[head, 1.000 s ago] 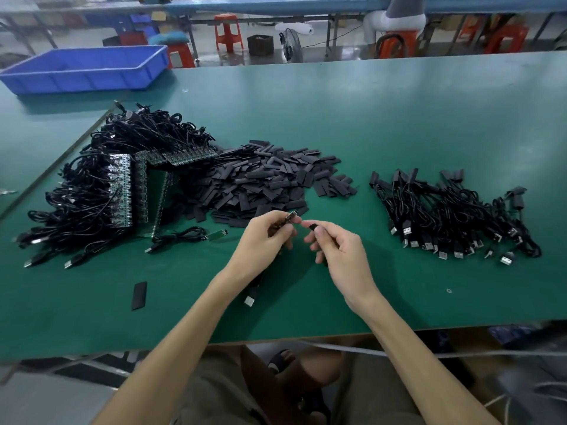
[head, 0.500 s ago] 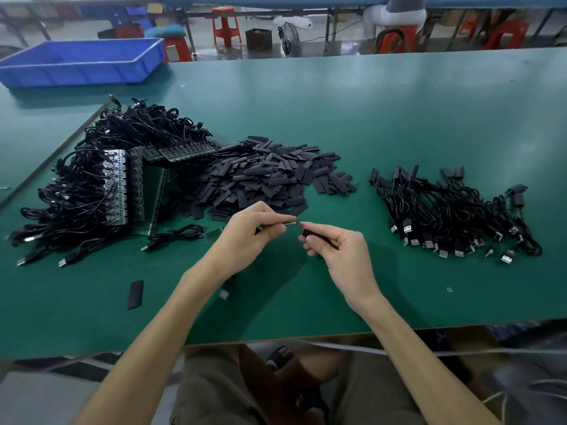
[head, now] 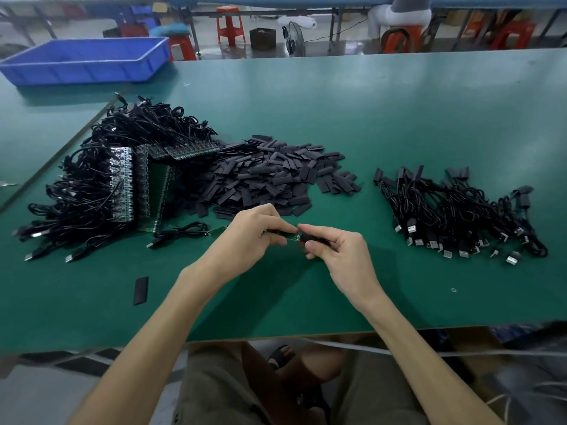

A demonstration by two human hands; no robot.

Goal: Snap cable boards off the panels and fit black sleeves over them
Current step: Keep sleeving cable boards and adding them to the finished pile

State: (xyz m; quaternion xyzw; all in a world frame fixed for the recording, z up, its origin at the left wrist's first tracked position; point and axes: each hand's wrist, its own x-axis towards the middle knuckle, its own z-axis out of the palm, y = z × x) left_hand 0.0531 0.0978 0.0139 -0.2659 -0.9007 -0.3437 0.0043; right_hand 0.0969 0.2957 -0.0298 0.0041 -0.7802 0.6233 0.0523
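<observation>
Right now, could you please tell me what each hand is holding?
Left hand: pinching the green cable board.
Right hand: pinching a black sleeve.

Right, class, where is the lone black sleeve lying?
In the head view, the lone black sleeve lies on the green table, left of the left forearm, nearer than the sleeve pile.

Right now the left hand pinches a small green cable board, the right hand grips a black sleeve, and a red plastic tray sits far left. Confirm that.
Wrong in one respect: the head view shows the plastic tray is blue, not red. The left hand does pinch the small green cable board, and the right hand grips the black sleeve.
</observation>
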